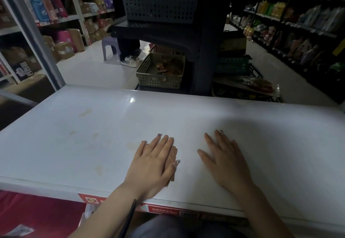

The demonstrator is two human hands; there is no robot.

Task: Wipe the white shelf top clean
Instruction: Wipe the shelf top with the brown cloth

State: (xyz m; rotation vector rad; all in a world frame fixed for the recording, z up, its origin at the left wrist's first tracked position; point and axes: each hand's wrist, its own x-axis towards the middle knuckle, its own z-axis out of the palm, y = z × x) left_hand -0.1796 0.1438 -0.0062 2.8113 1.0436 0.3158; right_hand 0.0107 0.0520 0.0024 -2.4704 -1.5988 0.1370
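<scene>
One white shelf top (93,125) carries two grips, the left grip (153,165) and the right grip (225,163), plus one brown cloth (172,155). Beyond it stand one purple stool (110,48), one grey basket (158,8) and one olive basket (160,78).

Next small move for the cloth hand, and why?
Probably slide the left hand, flat on the cloth, a little leftward over the nearest stain. Yellowish marks dot the shelf top left of that hand; the right hand rests flat beside it, holding nothing.
</scene>
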